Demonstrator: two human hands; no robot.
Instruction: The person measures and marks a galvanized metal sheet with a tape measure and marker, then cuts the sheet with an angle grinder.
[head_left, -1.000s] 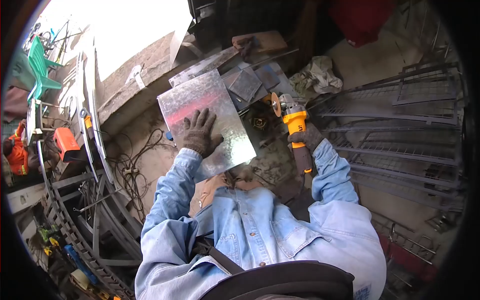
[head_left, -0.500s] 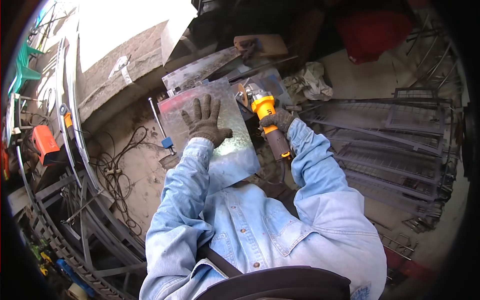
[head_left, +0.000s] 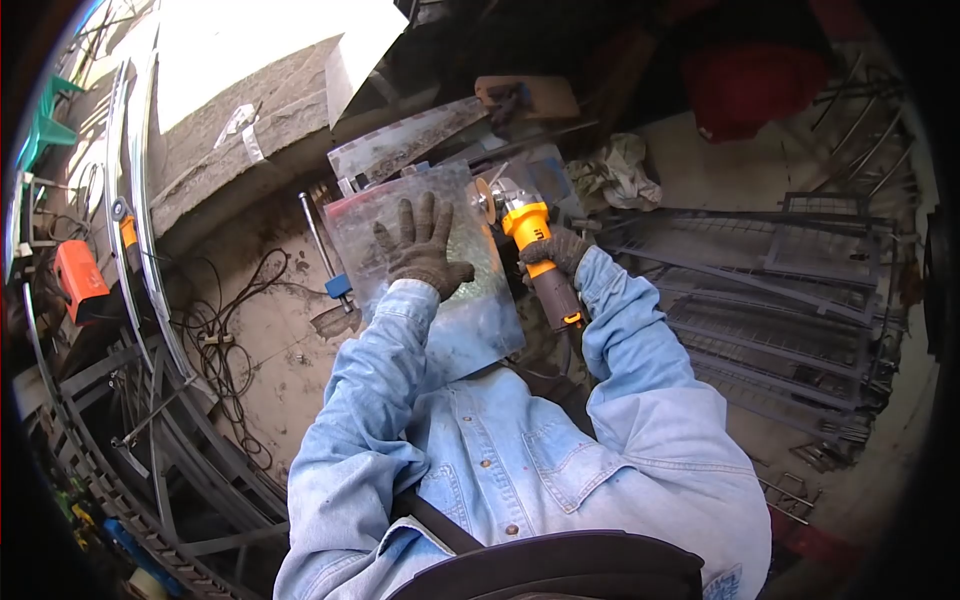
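My left hand, in a dark knit glove, lies flat with fingers spread on a shiny metal sheet. My right hand, gloved the same way, is wrapped round the body of a yellow and grey angle grinder. The grinder's disc is right at the sheet's upper right edge. Part of the grinder's body is hidden under my right fingers. A bar clamp with a blue jaw stands just left of the sheet.
Dark mesh frames lie stacked on the right. A crumpled cloth sits beyond the grinder. Coiled cable spreads on the floor at left, near long metal rails and an orange box-shaped thing. A wooden board lies at the back.
The view has shifted slightly, moving the sheet and my left hand a little right in the picture. My right hand keeps its hold on the grinder, whose disc stays by the sheet's edge.
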